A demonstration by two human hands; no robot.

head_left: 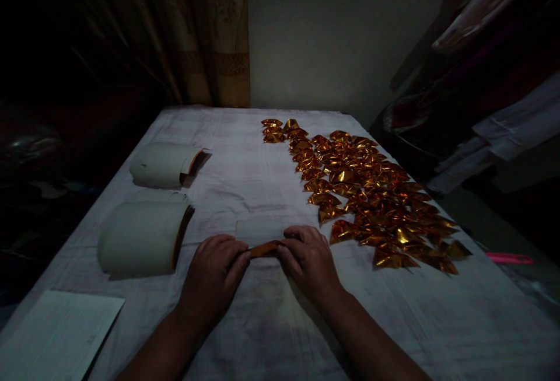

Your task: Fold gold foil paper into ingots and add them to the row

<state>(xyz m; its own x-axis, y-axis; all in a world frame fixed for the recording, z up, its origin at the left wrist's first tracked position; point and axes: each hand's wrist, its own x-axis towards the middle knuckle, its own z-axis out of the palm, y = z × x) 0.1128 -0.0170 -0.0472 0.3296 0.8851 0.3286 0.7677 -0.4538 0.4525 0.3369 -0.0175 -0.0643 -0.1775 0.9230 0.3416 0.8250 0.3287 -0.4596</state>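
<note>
Between my two hands is a sheet of foil paper [259,231], its pale back facing up and its near edge folded over to show an orange-gold strip. My left hand [217,267] pinches the left end of that fold, and my right hand [310,261] pinches the right end. Fingers of both hands partly cover the sheet's sides. To the right of my right hand lies a wide spread of folded shiny gold foil pieces [367,182], many with pointed ends.
Two curved stacks of pale-backed sheets, a far one [164,164] and a nearer one [142,238], sit at left. A flat white paper or pad [56,334] lies at the near left corner. Beyond the right edge shows a pink handle [510,258]. Curtain [223,37] and wall [332,42] stand behind.
</note>
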